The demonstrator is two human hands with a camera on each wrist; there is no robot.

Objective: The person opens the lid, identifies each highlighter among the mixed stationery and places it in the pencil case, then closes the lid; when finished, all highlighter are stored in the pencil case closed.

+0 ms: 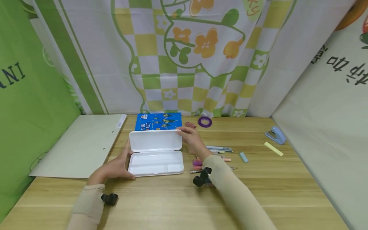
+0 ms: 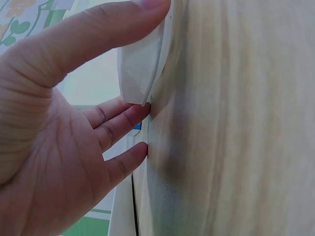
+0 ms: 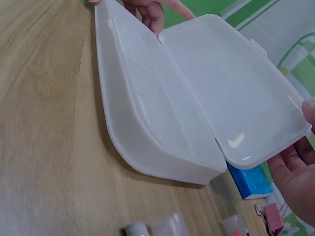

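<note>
A white plastic pencil case (image 1: 147,169) lies open on the wooden table, its lid (image 1: 156,141) raised at the back and its compartments bare. My left hand (image 1: 115,166) holds the case's left end, thumb at the front corner and fingers toward the back; in the left wrist view that end (image 2: 140,73) sits between thumb and fingers. With its thumb and fingers, my right hand (image 1: 193,139) pinches the lid's upper right corner. The right wrist view shows the hinged lid (image 3: 231,88) tilted back from the base (image 3: 142,152).
Behind the lid is a blue book (image 1: 161,119). A large pale board (image 1: 83,143) lies left. Pens and pencils (image 1: 219,148) lie under and beside my right forearm. Farther right are a light blue block (image 1: 243,157), a yellow strip (image 1: 273,149) and a blue stapler (image 1: 276,135).
</note>
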